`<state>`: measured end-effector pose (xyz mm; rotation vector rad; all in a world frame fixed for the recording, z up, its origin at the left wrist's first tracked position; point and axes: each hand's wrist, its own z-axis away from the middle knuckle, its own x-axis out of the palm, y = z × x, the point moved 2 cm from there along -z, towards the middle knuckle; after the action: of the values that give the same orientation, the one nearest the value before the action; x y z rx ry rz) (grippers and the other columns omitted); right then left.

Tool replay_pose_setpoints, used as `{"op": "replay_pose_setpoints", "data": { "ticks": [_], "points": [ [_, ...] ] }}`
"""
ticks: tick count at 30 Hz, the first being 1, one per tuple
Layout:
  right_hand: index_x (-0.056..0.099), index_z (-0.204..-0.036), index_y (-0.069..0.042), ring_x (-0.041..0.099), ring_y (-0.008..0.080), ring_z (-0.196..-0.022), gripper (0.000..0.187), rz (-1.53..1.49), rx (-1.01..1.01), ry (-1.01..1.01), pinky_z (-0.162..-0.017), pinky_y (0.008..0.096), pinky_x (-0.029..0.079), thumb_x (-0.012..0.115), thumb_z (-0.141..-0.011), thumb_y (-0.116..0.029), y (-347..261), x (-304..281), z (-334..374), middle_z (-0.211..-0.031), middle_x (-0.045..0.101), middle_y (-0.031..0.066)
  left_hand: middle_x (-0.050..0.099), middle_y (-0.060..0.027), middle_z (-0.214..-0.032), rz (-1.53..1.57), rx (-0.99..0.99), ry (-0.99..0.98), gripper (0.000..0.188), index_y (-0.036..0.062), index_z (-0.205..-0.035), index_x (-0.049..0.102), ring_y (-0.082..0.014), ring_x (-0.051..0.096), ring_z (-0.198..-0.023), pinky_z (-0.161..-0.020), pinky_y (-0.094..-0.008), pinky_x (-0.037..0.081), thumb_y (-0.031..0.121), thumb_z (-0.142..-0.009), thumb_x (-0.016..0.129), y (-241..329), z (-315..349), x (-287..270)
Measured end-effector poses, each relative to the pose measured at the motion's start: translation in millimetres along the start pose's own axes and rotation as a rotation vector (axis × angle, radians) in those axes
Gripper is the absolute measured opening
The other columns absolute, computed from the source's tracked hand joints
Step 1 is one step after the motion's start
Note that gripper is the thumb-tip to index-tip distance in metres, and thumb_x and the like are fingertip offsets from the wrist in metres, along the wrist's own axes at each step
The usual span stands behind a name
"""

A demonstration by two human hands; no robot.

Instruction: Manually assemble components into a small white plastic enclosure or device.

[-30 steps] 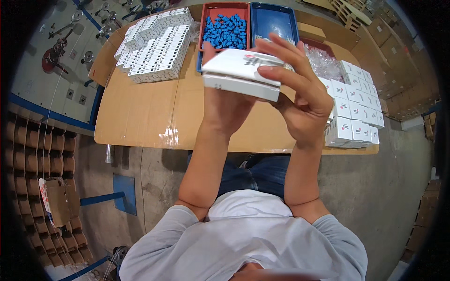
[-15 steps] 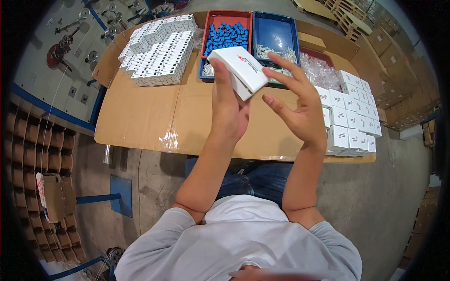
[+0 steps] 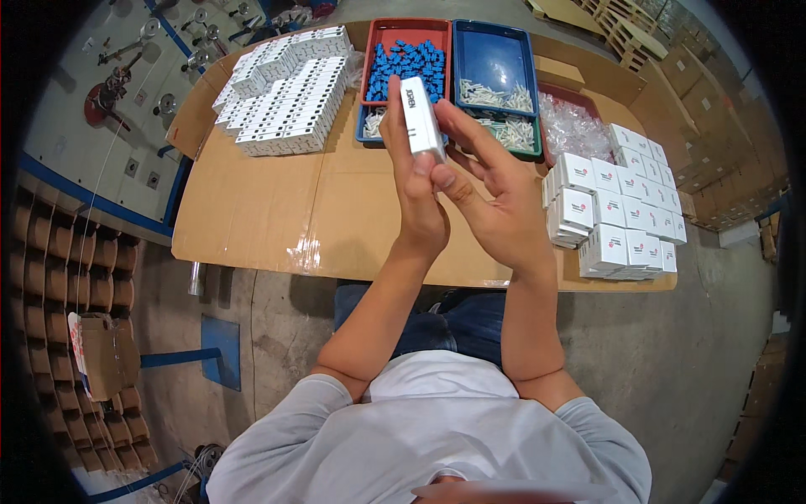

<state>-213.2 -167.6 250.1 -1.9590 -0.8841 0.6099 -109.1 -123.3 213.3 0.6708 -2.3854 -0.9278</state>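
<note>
A small white cardboard box [image 3: 420, 118] with dark print on its narrow side is held up on edge over the near part of the table. My left hand [image 3: 413, 189] grips it from the left, the thumb lying at its lower end. From the right, my right hand [image 3: 504, 197] closes on the same box, fingertips at its right side and thumb by the lower end. The far side of the box and some fingertips are hidden.
Rows of white boxes [image 3: 285, 109] stand at the far left, and stacked white boxes [image 3: 625, 202] at the right. Behind my hands are a red tray [image 3: 374, 50] of blue parts, a blue tray [image 3: 495, 55] of white pieces, and clear plastic bags [image 3: 571, 126]. Cardboard [image 3: 252, 202] covers the table.
The box has been turned from its broad face to its narrow side and stood more upright. My right hand has moved left from beside the box onto it.
</note>
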Motion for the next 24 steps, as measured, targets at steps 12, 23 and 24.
{"op": "replay_pose_setpoints", "data": {
  "ticks": [12,23,24],
  "points": [
    [0.053,-0.144,0.002,0.058,0.0336,-0.131,0.058,0.366,-0.285,0.015,-0.107,0.0382,0.045,0.069,-0.097,-0.026,15,14,-6,-0.143,0.058,0.0204,0.038,-0.0147,-0.132,-0.262,0.126,0.106,0.115,-0.0050,-0.155,0.028,-0.0259,0.045,-0.122,-0.107,-0.0411,0.036,0.088,-0.088,0.022,14,1,-3],
    [0.035,-0.154,0.005,0.048,0.0260,-0.140,0.064,0.319,-0.283,0.005,-0.114,0.0364,0.038,0.051,-0.107,-0.035,20,37,1,-0.158,0.042,0.0191,0.044,-0.0168,-0.136,-0.106,0.140,0.222,0.113,-0.0080,-0.150,0.037,-0.0263,0.046,-0.125,-0.107,-0.0402,0.039,0.087,-0.090,0.028,-4,7,-12],
    [0.036,-0.154,0.006,0.048,0.0268,-0.140,0.064,0.285,-0.267,0.001,-0.114,0.0370,0.038,0.050,-0.107,-0.036,20,39,2,-0.158,0.042,0.0195,0.044,-0.0173,-0.138,-0.049,0.144,0.237,0.113,-0.0081,-0.150,0.038,-0.0262,0.046,-0.124,-0.106,-0.0400,0.040,0.087,-0.090,0.026,-6,8,-13]
  ]
}}
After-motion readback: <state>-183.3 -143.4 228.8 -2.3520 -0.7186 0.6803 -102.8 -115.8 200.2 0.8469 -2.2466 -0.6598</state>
